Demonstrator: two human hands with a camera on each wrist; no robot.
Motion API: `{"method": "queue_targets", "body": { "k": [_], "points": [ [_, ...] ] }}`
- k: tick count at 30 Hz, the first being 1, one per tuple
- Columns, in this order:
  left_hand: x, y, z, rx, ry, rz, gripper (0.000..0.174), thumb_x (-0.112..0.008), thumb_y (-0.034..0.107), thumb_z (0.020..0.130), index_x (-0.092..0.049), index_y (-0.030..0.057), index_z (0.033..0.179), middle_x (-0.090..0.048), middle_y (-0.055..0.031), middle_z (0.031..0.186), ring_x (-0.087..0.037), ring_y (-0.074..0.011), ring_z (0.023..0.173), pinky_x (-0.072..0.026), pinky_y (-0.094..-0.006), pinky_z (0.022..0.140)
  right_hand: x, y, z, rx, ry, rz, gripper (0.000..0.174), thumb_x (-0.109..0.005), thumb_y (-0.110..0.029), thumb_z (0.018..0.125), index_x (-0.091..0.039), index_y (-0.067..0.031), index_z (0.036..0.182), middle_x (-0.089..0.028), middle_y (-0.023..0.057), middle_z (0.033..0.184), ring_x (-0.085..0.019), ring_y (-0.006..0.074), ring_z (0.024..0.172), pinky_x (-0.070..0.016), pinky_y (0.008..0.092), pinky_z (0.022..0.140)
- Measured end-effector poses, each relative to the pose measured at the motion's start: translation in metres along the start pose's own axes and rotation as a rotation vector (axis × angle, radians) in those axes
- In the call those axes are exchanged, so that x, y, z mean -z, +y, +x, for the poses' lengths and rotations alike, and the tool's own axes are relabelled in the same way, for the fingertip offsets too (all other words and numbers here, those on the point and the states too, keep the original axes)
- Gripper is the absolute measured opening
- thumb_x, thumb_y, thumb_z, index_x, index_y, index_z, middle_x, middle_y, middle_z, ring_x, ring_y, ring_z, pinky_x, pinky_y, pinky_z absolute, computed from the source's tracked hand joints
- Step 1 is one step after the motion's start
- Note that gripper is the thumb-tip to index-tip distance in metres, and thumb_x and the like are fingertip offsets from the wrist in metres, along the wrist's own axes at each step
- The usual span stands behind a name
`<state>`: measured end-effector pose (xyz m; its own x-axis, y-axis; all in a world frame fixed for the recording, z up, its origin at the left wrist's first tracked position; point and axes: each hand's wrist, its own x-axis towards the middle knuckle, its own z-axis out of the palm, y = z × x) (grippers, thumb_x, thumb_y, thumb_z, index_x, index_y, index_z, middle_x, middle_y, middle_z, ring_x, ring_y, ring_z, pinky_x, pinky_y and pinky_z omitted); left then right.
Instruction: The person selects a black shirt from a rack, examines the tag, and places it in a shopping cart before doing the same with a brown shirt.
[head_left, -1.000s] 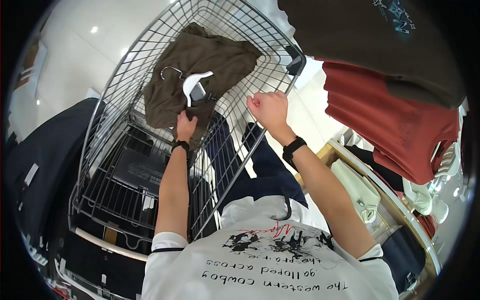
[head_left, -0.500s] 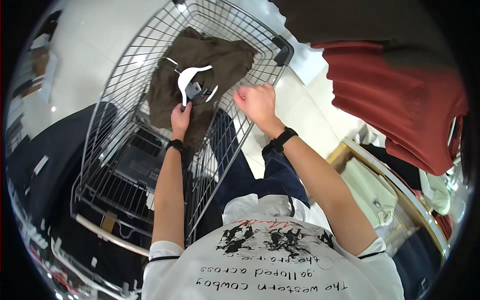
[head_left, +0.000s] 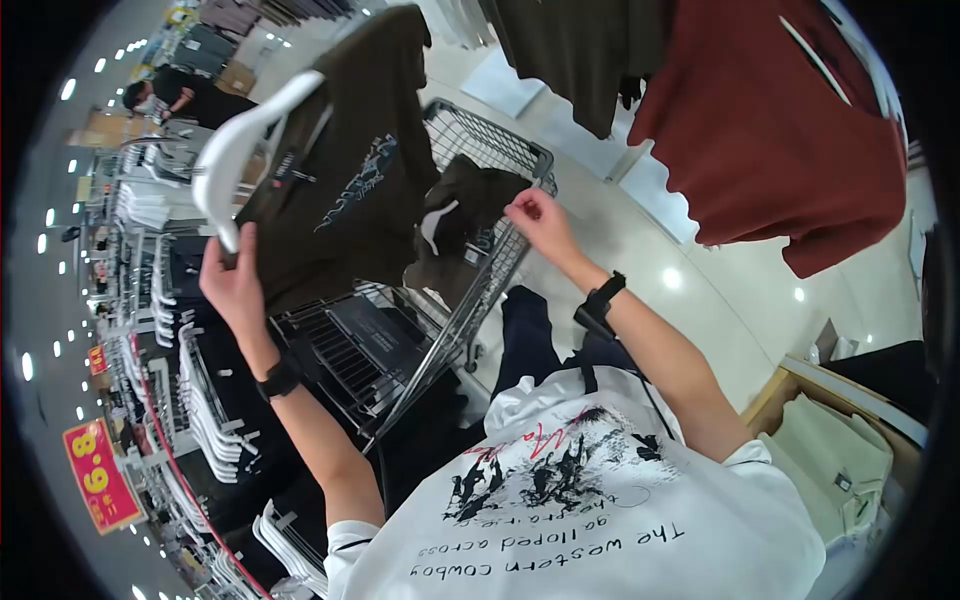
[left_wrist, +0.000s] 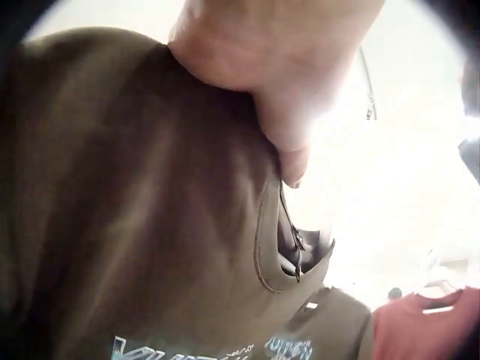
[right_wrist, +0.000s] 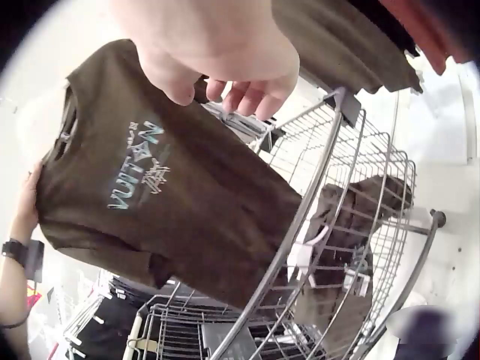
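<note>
My left hand (head_left: 235,285) grips a dark brown T-shirt (head_left: 345,170) at one shoulder, where the end of a white hanger (head_left: 240,140) comes out at the collar. The shirt hangs spread above the shopping cart (head_left: 490,135), its printed lettering (right_wrist: 139,165) facing the right wrist camera. Inside the cart lies another brown garment (head_left: 465,200) with a white hanger (head_left: 435,225) on it. Near the cart's side rim, my right hand (head_left: 545,230) hovers with loosely bent fingers and holds nothing.
Red (head_left: 780,140) and brown shirts (head_left: 580,50) hang at the upper right. Racks with white hangers (head_left: 205,420) line the left, by a red price sign (head_left: 100,475). A wooden bin (head_left: 790,395) with a pale green garment stands lower right. Another person (head_left: 190,95) is far left.
My left hand has risen out of the cart to the left, lifting the brown T-shirt on its hanger. The head view has tilted up. My right hand stays near the cart rim.
</note>
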<state>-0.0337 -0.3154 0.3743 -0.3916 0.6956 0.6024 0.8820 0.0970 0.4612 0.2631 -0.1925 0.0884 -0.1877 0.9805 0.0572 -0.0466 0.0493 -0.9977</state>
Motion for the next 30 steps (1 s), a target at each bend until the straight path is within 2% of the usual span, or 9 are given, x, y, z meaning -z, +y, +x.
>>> {"method": "queue_targets", "body": {
  "k": [3,8,12,15,18,19,22,25,30],
  "points": [
    [0.051,0.043,0.013,-0.145,0.206,0.036,0.026,-0.072,0.022,0.09,-0.066,-0.0032,0.09,-0.058,0.0024,0.073,-0.044,-0.0044,0.068,-0.0375,-0.0222,0.061,0.031,-0.016,0.014,0.051,-0.009,0.01,0.037,-0.078,-0.028,0.081,-0.059,-0.0027,0.1,-0.06,0.0015,0.085,-0.053,0.0103,0.074,-0.0475,0.0262,0.07],
    [0.11,0.093,0.002,-0.077,0.27,-0.253,0.031,-0.066,0.024,0.095,-0.064,-0.0053,0.102,-0.065,-0.0041,0.088,-0.055,-0.0077,0.076,-0.0455,-0.0216,0.072,0.083,-0.056,0.038,0.232,0.08,-0.124,0.085,-0.085,-0.044,0.067,-0.048,0.0004,0.13,-0.059,0.0181,0.117,-0.057,0.0293,0.107,-0.0462,0.0384,0.094],
    [0.152,0.091,0.0,-0.041,0.305,-0.398,0.041,-0.061,0.033,0.098,-0.06,-0.0066,0.108,-0.066,-0.011,0.099,-0.062,-0.0147,0.085,-0.0512,-0.0276,0.077,0.112,-0.068,0.063,0.339,0.227,-0.301,0.115,-0.088,-0.051,0.058,-0.031,0.0004,0.144,-0.044,0.0263,0.137,-0.042,0.0382,0.13,-0.037,0.0447,0.107],
    [0.166,0.096,0.0,-0.026,0.337,-0.507,0.046,-0.061,0.037,0.097,-0.059,-0.0066,0.111,-0.065,-0.0119,0.1,-0.062,-0.0164,0.085,-0.052,-0.0293,0.079,0.119,-0.071,0.072,0.49,0.222,-0.394,0.107,-0.088,-0.045,0.062,-0.033,-0.0013,0.144,-0.045,0.022,0.138,-0.045,0.0354,0.128,-0.04,0.0421,0.105],
    [0.186,0.058,0.019,0.0,0.386,-0.376,0.049,-0.062,0.04,0.096,-0.06,-0.0064,0.11,-0.066,-0.0125,0.101,-0.062,-0.0161,0.088,-0.0517,-0.0294,0.079,0.13,-0.086,0.066,0.525,0.315,-0.428,0.039,-0.072,-0.014,0.078,-0.064,-0.0012,0.113,-0.068,0.015,0.106,-0.065,0.0284,0.103,-0.0492,0.0343,0.089],
    [0.189,0.044,0.027,0.02,0.37,-0.377,0.049,-0.062,0.041,0.096,-0.06,-0.0061,0.109,-0.066,-0.0117,0.099,-0.062,-0.0156,0.087,-0.0515,-0.0292,0.079,0.14,-0.086,0.073,0.479,0.374,-0.361,0.032,-0.068,-0.011,0.079,-0.065,-0.0025,0.11,-0.069,0.0138,0.101,-0.066,0.0264,0.098,-0.0495,0.0335,0.086],
    [0.187,0.01,0.038,0.098,0.295,-0.396,0.047,-0.062,0.042,0.095,-0.062,-0.0047,0.103,-0.065,-0.008,0.091,-0.06,-0.013,0.081,-0.0501,-0.0279,0.075,0.168,-0.071,0.084,0.464,0.381,-0.105,0.022,-0.061,-0.006,0.083,-0.067,-0.0052,0.104,-0.07,0.0117,0.086,-0.068,0.0212,0.084,-0.0497,0.0332,0.074],
    [0.168,-0.007,0.047,0.123,0.287,-0.293,0.046,-0.063,0.041,0.095,-0.062,-0.0048,0.102,-0.065,-0.0076,0.09,-0.059,-0.0118,0.077,-0.0493,-0.0266,0.07,0.177,-0.06,0.095,0.37,0.421,-0.281,0.019,-0.063,-0.01,0.085,-0.066,-0.0044,0.103,-0.067,0.0168,0.085,-0.064,0.0291,0.076,-0.0488,0.0344,0.07],
    [0.152,-0.024,0.064,0.188,0.231,-0.314,0.045,-0.063,0.039,0.096,-0.063,-0.0055,0.101,-0.066,-0.0078,0.089,-0.059,-0.0108,0.076,-0.0494,-0.0256,0.069,0.174,-0.053,0.093,0.347,0.432,-0.264,0.019,-0.063,-0.012,0.085,-0.066,-0.0023,0.101,-0.066,0.0169,0.083,-0.064,0.0298,0.075,-0.0484,0.035,0.07]
  ]
}}
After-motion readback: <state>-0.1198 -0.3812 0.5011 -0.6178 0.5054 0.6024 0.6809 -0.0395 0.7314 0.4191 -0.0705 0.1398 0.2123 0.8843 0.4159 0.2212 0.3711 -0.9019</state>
